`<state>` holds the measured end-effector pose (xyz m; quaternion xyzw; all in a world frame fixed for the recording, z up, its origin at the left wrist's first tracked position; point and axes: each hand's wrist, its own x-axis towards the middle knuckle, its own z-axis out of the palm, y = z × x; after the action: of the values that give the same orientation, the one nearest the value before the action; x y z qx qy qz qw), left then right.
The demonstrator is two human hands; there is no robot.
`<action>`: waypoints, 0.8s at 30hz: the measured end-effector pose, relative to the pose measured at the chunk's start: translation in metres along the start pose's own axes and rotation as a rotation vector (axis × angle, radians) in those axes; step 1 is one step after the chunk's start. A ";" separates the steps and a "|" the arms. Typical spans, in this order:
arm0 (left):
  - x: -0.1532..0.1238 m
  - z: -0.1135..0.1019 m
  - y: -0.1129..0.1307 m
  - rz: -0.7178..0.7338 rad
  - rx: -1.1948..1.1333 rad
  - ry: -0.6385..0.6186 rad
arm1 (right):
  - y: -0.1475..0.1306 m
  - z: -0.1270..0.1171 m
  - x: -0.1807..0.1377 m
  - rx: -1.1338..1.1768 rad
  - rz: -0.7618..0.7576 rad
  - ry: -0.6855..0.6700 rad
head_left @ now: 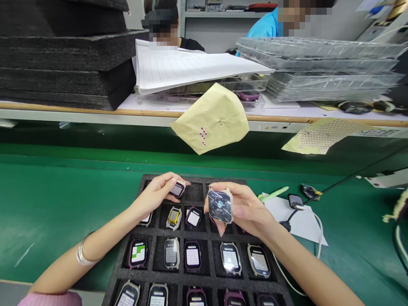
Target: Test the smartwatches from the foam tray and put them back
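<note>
In my right hand (pixel 245 208) is a smartwatch (pixel 219 206) without a strap, its dark screen lit with a small pattern and turned up toward me. My left hand (pixel 162 189) closes its fingers on another strapless smartwatch (pixel 177 188), pale-cased, at the far row of a black foam tray (pixel 149 242). Several more watch bodies lie in the tray's compartments, some purple, some silver, most with lit white screens. One purple-cased watch (pixel 138 253) shows green and white blocks. Another piece (pixel 174 218) has its yellow inside exposed. My right hand hides part of the compartments beneath it.
On the green bench (pixel 63 204) at right lie white paper (pixel 306 229), a green pen-like tool (pixel 274 194), a watch (pixel 295 200) and cables. A shelf beyond carries black foam blocks (pixel 63 55), papers (pixel 197 68) and clear plastic trays (pixel 318 63). Two people are behind it.
</note>
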<state>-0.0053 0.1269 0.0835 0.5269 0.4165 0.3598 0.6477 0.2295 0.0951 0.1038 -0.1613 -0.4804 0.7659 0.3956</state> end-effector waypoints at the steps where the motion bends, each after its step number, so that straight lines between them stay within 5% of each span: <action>1: 0.001 0.000 -0.001 -0.024 -0.052 -0.008 | 0.000 0.000 0.000 0.001 0.001 0.003; 8: 0.006 -0.004 -0.007 -0.168 -0.371 -0.048 | -0.002 0.000 0.000 -0.011 0.012 0.018; 24: 0.003 0.000 -0.002 -0.305 -0.533 -0.046 | -0.005 0.001 -0.002 -0.047 0.031 0.052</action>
<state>-0.0044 0.1292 0.0815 0.2779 0.3670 0.3431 0.8188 0.2320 0.0938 0.1082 -0.1977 -0.4851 0.7562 0.3922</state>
